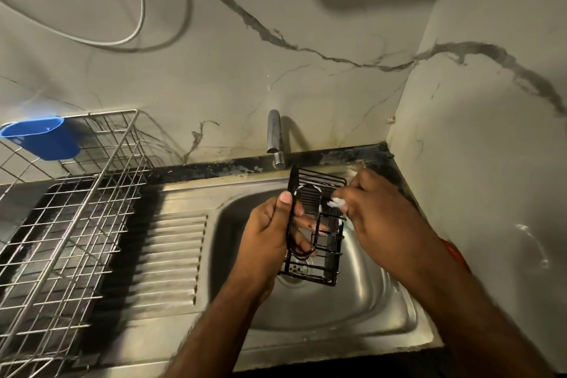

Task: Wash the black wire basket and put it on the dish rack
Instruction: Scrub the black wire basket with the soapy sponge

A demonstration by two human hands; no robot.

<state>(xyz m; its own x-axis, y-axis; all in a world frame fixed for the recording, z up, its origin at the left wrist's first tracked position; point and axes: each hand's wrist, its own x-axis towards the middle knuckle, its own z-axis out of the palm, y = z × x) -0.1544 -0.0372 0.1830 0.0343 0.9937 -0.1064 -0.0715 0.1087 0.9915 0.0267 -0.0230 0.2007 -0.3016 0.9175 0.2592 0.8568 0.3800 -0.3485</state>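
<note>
Left hand (270, 233) gripping black wire basket (316, 224) (right hand (377, 209) soapy, touching)

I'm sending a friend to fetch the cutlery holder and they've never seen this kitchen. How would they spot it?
Start at the steel sink and look left to the wire dish rack on the counter. Follow the rack to its far end by the marble wall. The cutlery holder hangs there on the rim: a blue plastic cup, the only coloured thing among bare metal wires.

Steel sink (383, 310) at right, round drain (299, 270) in the bowl's floor, ribbed draining board (171, 252) on its left. Chrome tap (275, 138) at the far edge. Blue plastic cup (43, 139) at far left. Marbled wall (306, 86) behind; white cable (139, 9) looping across it.
</note>
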